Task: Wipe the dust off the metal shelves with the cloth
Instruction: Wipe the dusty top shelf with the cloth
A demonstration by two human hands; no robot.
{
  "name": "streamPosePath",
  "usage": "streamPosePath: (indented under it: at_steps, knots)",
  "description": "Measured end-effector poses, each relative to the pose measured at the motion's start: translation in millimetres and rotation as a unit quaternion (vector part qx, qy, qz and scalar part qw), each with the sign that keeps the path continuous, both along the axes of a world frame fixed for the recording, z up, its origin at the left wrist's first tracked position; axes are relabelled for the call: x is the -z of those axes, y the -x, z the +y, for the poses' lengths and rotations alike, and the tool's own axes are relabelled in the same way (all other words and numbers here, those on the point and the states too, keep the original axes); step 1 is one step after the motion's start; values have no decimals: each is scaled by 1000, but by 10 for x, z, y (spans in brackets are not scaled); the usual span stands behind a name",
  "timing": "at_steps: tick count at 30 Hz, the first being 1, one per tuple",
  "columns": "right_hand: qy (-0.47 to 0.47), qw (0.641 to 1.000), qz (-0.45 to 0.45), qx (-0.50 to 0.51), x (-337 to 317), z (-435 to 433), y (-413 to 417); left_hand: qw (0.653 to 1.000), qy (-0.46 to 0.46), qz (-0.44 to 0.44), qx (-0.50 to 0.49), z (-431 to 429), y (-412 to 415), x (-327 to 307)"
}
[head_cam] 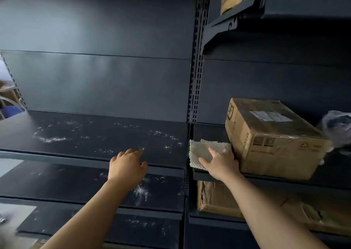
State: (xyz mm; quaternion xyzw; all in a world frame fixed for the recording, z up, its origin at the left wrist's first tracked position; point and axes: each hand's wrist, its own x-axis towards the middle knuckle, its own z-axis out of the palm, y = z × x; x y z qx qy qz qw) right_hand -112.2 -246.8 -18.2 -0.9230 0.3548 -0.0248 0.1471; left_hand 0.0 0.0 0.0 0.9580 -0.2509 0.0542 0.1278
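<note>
Cloth (204,152) is lying at the left end of the right shelf (209,132), its lower edge overhanging the lip. The right hand (221,162) is pressing it, thumb and forefinger extended and the other fingers blurring against the adjacent cardboard box (273,140). The left hand (127,165) is resting open, fingers spread, on the dusty left shelf (76,134).

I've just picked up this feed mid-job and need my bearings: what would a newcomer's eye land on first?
White dust smears scattered across the dark metal shelf in the left bay stand out most, with more on the shelves below. In the right bay, the right grip presses a pale textured cloth onto the shelf beside a cardboard box. The left grip rests at the left shelf's front edge.
</note>
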Motion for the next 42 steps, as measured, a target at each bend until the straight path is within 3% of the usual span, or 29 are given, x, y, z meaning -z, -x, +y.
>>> streamPosePath:
  at_steps: [3,7,9,13,16,19,27,32,36,38,40,42]
  knots:
    - [5,1000,9,9,108,-73,-101,1000,4,1,-15,-77,-96,93]
    - [-79,985,-150,-18,164,-82,-238,1000,12,10,-22,-128,-207,213]
    - [-122,974,-187,-31,133,-59,-281,999,15,17,-29,-118,-256,248]
    - [-146,948,-280,-36,2,24,-386,999,18,21,-32,-1,-379,312]
    - [-114,935,-332,-50,-92,154,-515,999,23,20,-38,157,-526,323]
    - [-75,944,-318,-51,-68,304,-730,999,12,5,-40,351,-717,308]
    - [43,992,-112,-29,254,814,-1264,1000,-19,0,-24,1014,-1427,306]
    - [22,997,-72,-29,210,1349,-1587,999,-32,33,-3,1381,-1846,350]
    - [-6,992,-107,-67,236,1845,-1869,997,-37,59,34,1562,-2021,347]
    - [-71,986,-131,-79,171,1990,-1966,996,-43,49,59,1611,-2080,339]
    - [-166,963,-201,-63,57,2048,-1997,995,-47,42,75,1641,-2121,326]
    - [-242,919,-311,-4,-103,2029,-1963,994,-52,33,88,1649,-2167,305]
